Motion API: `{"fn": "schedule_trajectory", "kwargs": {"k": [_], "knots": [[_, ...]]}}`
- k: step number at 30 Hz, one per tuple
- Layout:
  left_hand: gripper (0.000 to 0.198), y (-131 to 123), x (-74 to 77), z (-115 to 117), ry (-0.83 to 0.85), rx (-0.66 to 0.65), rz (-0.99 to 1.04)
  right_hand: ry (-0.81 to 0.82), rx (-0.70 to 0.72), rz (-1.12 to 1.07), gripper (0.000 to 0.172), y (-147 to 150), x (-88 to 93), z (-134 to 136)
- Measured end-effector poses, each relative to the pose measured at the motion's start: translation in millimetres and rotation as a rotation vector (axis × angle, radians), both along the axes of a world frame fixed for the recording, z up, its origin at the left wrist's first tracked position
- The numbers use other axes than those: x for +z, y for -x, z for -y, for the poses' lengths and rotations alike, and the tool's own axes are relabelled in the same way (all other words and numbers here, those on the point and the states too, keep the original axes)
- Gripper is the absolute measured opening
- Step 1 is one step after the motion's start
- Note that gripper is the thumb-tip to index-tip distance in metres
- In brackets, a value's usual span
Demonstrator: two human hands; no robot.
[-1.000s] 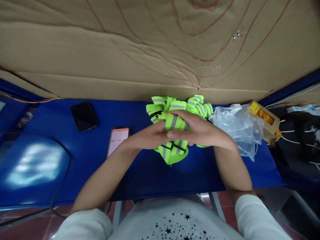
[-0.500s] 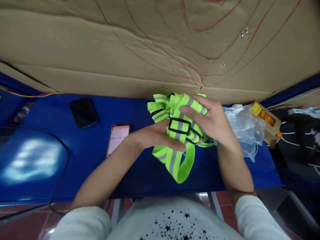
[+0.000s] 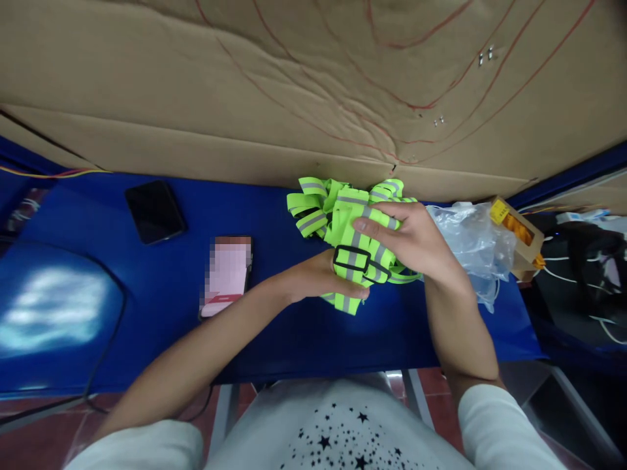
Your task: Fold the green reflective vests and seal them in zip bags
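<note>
Both hands grip a folded bundle of neon-yellow reflective straps [image 3: 349,225] with grey stripes, held above the blue table. My left hand [image 3: 318,277] is closed round the bundle's lower left, its thumb lying across the front below a black rectangular buckle [image 3: 351,259]. On the upper right, my right hand [image 3: 409,235] pinches the folded strap, thumb on the near face and the other fingers mostly hidden behind. A second black buckle lies partly covered beside the first. More straps of the same kind [image 3: 311,205] are heaped behind and to the left of the bundle.
A dark phone [image 3: 154,212] and a phone with a lit pink screen [image 3: 228,271] lie left on the blue table [image 3: 161,294]. Clear plastic bags [image 3: 473,241] and a small cardboard box [image 3: 526,245] are at right. Cardboard [image 3: 245,98] rises behind.
The loose strap loop that hung below my left hand is now gathered up into the bundle, leaving only a short folded end below. My right hand has stayed on the upper right side.
</note>
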State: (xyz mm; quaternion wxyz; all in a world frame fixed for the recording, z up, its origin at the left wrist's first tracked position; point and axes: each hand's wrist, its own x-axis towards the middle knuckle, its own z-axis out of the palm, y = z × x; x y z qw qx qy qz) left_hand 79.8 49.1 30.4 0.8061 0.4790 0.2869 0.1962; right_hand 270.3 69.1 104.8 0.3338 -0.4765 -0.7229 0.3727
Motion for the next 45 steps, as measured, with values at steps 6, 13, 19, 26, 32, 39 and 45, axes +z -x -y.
{"fn": "schedule_trajectory", "kwargs": {"k": [6,13,19,26,32,39,45], "knots": [[0.025,5,-4.8,35,-0.324,-0.069,-0.005,0.474,0.016,-0.277,0.036,-2,-22.4,14],[0.025,12,-13.6,54,-0.389,-0.094,-0.074,0.201,-0.034,-0.128,0.024,-5,-58.8,38],[0.035,13,-5.9,66,-0.401,-0.112,-0.083,0.172,0.234,0.011,0.047,-14,-51.8,69],[0.032,5,-15.0,79,-0.031,-0.131,0.058,0.209,0.045,0.004,0.052,-2,-77.4,103],[0.041,3,-24.5,74,0.041,-0.130,-0.127,0.212,-0.207,-0.222,0.039,-19,-86.6,109],[0.033,16,-9.8,93,-0.334,0.482,-0.470,0.269,-0.586,-0.415,0.041,-26,-93.3,108],[0.059,-23,-4.4,146,-0.358,0.715,-0.283,0.031,-0.796,-0.379,0.047,5,-89.2,117]]}}
